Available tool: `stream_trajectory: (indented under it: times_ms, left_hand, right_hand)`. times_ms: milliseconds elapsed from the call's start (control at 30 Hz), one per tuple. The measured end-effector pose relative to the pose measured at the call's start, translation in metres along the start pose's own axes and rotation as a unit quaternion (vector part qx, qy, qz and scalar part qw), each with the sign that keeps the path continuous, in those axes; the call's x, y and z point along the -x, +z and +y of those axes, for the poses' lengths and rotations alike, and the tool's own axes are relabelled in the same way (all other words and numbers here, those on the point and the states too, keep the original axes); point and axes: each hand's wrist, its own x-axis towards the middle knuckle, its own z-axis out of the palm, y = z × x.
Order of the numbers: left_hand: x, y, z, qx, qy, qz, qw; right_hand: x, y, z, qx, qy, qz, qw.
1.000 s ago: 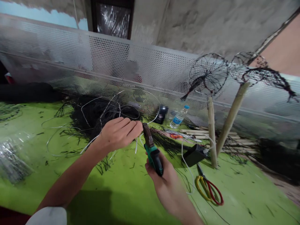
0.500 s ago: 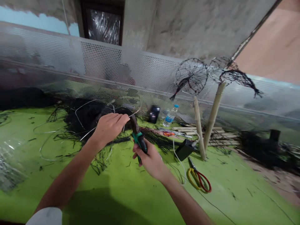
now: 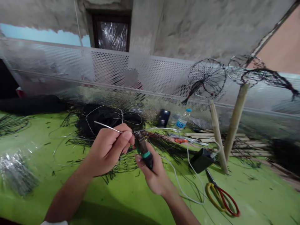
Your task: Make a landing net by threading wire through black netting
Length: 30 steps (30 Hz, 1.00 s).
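Note:
My left hand (image 3: 110,150) pinches a silvery metal wire (image 3: 106,126) between thumb and fingers, with one straight end sticking out to the left. My right hand (image 3: 156,173) is wrapped round the handles of a pair of pliers (image 3: 142,147) with black and green grips. The jaws meet the wire just right of my left fingertips; whether they are fully closed I cannot tell. Beyond the jaws, a thin wire curves off to the right. Behind my hands lies a heap of black netting (image 3: 91,115), with loose wire loops over it.
Red-and-yellow-handled scissors (image 3: 221,195) lie at right, near a black box (image 3: 202,160) with a white cable. A water bottle (image 3: 182,121), bamboo sticks (image 3: 236,145) and two upright poles (image 3: 219,134) stand or lie behind. A perforated sheet (image 3: 110,67) borders the green table (image 3: 112,206).
My left hand has turned and now shows its thumb side, with the wire end pointing left. The pliers' jaws have come to the wire beside my fingers. The view has shifted left.

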Motion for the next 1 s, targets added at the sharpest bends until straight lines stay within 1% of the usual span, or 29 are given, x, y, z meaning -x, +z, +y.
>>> stream_trajectory:
  times_ms: [67, 133, 200, 300, 467, 567, 733, 867, 1000]
  left_hand:
    - [-0.001, 0.001, -0.003, 0.065, -0.007, -0.006, 0.998]
    - [-0.001, 0.003, -0.004, 0.097, -0.005, -0.016, 0.995]
    - [-0.001, 0.006, -0.005, 0.096, -0.003, -0.030, 0.995]
    - [-0.001, 0.013, -0.004, 0.077, 0.012, -0.058, 0.995]
    - [-0.001, 0.021, -0.001, 0.063, 0.033, -0.081, 0.994]
    - [0.000, 0.025, 0.002, 0.074, 0.032, -0.087, 0.993]
    - [0.003, 0.030, 0.005, 0.121, 0.015, -0.106, 0.987]
    - [0.005, 0.034, 0.005, 0.157, -0.006, -0.111, 0.981]
    - [0.006, 0.036, 0.004, 0.182, -0.022, -0.109, 0.977]
  right_hand:
    - [0.000, 0.002, 0.000, -0.004, -0.004, 0.014, 1.000]
    - [0.000, 0.004, 0.001, -0.021, 0.006, 0.011, 1.000]
    - [0.002, 0.005, 0.005, -0.032, 0.020, 0.009, 0.999]
    - [0.008, 0.006, 0.010, -0.037, 0.026, 0.034, 0.998]
    - [0.017, 0.011, 0.015, -0.028, -0.010, 0.072, 0.997]
    - [0.019, 0.012, 0.019, -0.019, -0.028, 0.081, 0.996]
    - [0.023, 0.012, 0.028, 0.026, -0.049, 0.134, 0.989]
    - [0.024, 0.012, 0.033, 0.050, -0.062, 0.149, 0.986]
    - [0.021, 0.011, 0.032, 0.046, -0.081, 0.136, 0.986]
